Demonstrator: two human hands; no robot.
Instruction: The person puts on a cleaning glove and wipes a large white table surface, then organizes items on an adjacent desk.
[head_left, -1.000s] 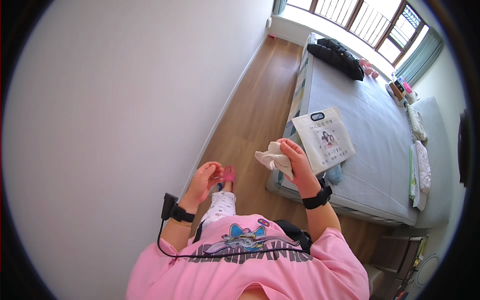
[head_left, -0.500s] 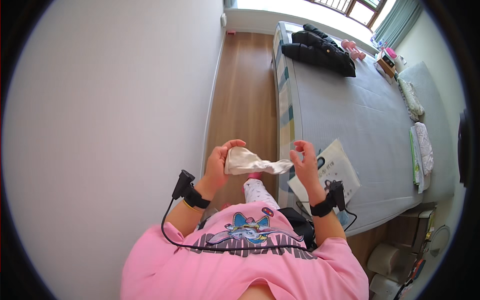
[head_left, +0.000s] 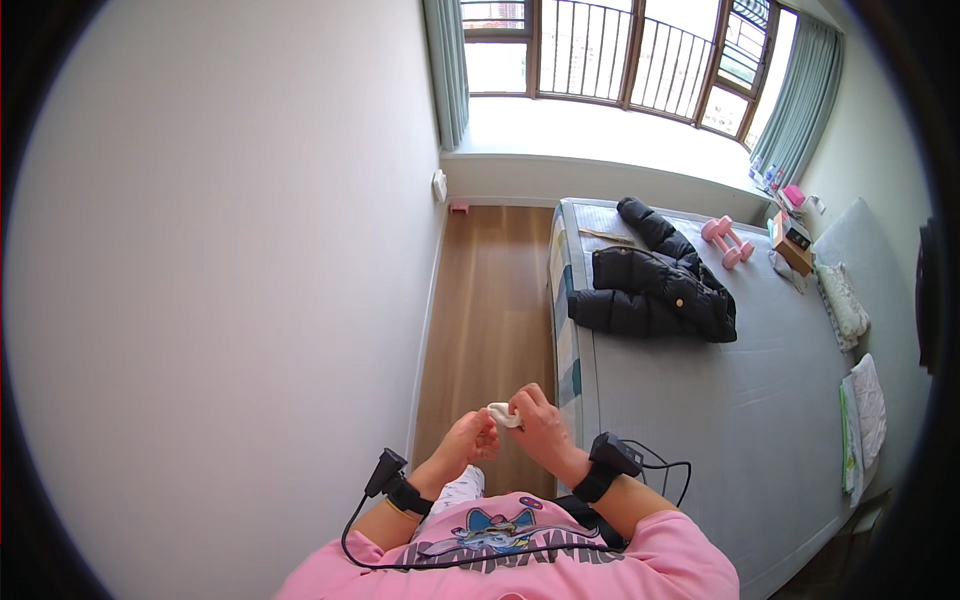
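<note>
My left hand (head_left: 470,440) is closed at the left end of a small white cloth (head_left: 504,414). At the cloth's other end, my right hand (head_left: 543,428) has its fingers curled tightly round it. The cloth is bunched up between the two hands, its full shape hidden by the fingers; it could be a sock, but I cannot tell. Both hands are close together in front of my body, above the wooden floor. Each wrist wears a black strap with a small box and a cable.
At my right stands a bed with a grey mattress (head_left: 720,420). On it lie a black puffer jacket (head_left: 655,290), pink dumbbells (head_left: 727,242), a brown box (head_left: 790,247) and folded cloths (head_left: 865,410). A bare white wall (head_left: 250,300) rises at my left; a window (head_left: 630,55) is ahead.
My view has tilted up toward the window. My right hand has come from apart to grip the cloth, which was spread out and is now bunched. The white bag on the bed has left view.
</note>
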